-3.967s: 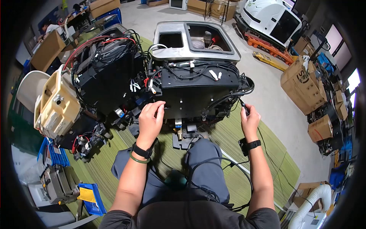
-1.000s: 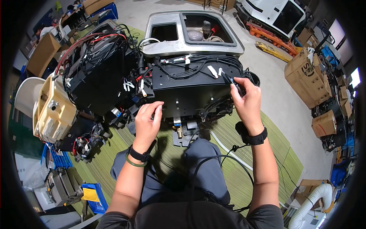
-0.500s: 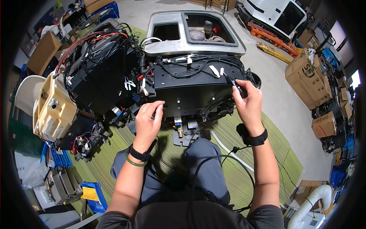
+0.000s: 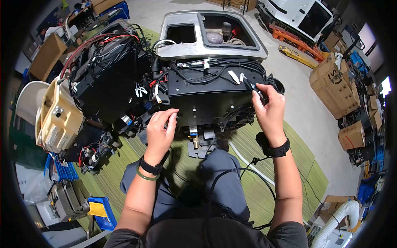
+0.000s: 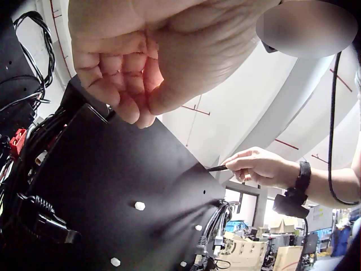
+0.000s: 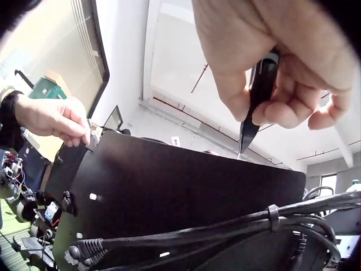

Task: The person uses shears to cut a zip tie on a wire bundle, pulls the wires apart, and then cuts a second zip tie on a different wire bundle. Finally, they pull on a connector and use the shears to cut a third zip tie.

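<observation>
In the right wrist view, the right hand point(image 6: 287, 62) is at the upper right. Its thumb and fingers pinch a black, pen-shaped tool point(image 6: 260, 93) with a thin tip. The tip points down at the top edge of a big, flat, black metal panel point(image 6: 169, 186); I cannot tell if they touch. Thick black cables point(image 6: 186, 236) run across the lower part of this view.

In the head view, the left hand point(image 4: 160, 132) is just left of the middle, near the panel's left side. Its fingers bend in to its thumb, and I cannot tell if they hold something small. Two small white tags point(image 4: 234, 77) lie on the panel's top, near the tool.
</observation>
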A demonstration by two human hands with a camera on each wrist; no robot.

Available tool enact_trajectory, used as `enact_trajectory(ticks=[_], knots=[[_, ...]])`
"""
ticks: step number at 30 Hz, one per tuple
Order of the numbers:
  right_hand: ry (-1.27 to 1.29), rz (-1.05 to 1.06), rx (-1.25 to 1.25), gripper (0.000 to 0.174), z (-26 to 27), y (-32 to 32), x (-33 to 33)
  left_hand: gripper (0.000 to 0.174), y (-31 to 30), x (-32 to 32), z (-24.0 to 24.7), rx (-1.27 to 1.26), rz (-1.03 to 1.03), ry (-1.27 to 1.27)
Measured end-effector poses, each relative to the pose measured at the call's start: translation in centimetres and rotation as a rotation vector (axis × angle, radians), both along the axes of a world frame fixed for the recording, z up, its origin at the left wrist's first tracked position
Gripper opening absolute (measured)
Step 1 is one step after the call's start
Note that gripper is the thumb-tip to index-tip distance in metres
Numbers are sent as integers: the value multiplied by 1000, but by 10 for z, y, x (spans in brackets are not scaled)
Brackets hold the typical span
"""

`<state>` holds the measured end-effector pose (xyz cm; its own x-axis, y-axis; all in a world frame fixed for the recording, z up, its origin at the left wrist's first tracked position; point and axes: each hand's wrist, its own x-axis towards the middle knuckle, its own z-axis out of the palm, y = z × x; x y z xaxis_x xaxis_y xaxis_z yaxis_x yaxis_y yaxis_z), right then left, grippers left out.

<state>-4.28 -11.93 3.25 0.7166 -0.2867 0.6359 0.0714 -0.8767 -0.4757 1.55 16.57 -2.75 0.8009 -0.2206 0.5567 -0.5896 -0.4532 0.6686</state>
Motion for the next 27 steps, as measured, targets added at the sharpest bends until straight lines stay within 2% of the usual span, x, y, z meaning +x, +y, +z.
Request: enact_trajectory(ticks=[4, 9, 27], knots=[[47, 20, 6, 18, 0, 0, 0, 12, 0, 1, -2, -9, 0, -10], [-101, -16, -54, 18, -2, 1, 2, 12, 1, 1, 0, -13, 3, -1], [10, -6, -19, 17, 0, -2, 1, 12, 1, 1, -1, -9, 4, -10]])
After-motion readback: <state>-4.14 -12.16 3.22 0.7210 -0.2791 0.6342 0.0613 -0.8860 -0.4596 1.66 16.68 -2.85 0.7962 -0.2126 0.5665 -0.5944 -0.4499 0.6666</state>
